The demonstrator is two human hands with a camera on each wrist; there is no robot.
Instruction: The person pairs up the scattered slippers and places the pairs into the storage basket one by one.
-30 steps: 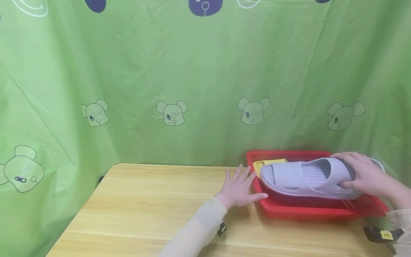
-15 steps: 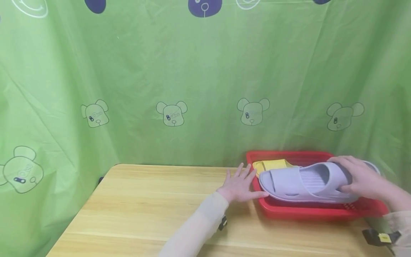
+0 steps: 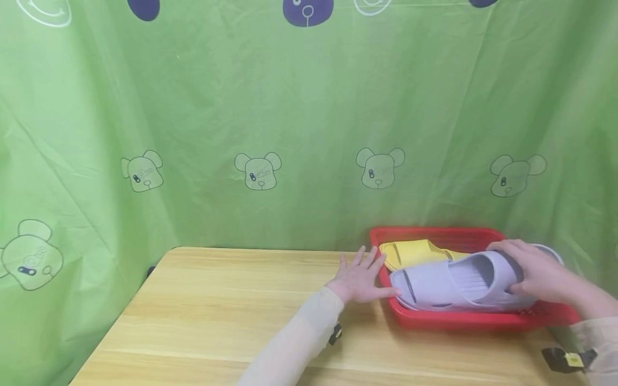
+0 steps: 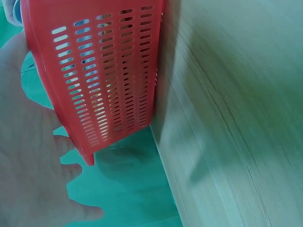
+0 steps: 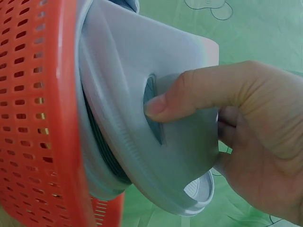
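My right hand (image 3: 543, 272) grips a lavender slide slipper (image 3: 429, 283) by its strap, the thumb pressed at a slot in the side. The slipper lies lengthwise inside the front of a red plastic basket (image 3: 458, 321), toe to the left. Under it, in the right wrist view, shows a second sole of like colour (image 5: 93, 163). A yellow slipper (image 3: 412, 253) sits behind in the basket, partly covered. Spread and straight, the fingers of my left hand (image 3: 357, 280) touch the basket's left rim; the left wrist view shows its slotted wall (image 4: 102, 71) beside that hand.
The basket stands at the right of a wooden table (image 3: 232, 311). A green curtain (image 3: 309, 107) with bear prints hangs just behind the table. Below each sleeve a dark strap or mount (image 3: 569, 359) is visible.
My right hand has lowered the lavender slipper and brought it slightly toward me and left, into the basket. More of the yellow slipper shows now. The left hand has hardly moved.
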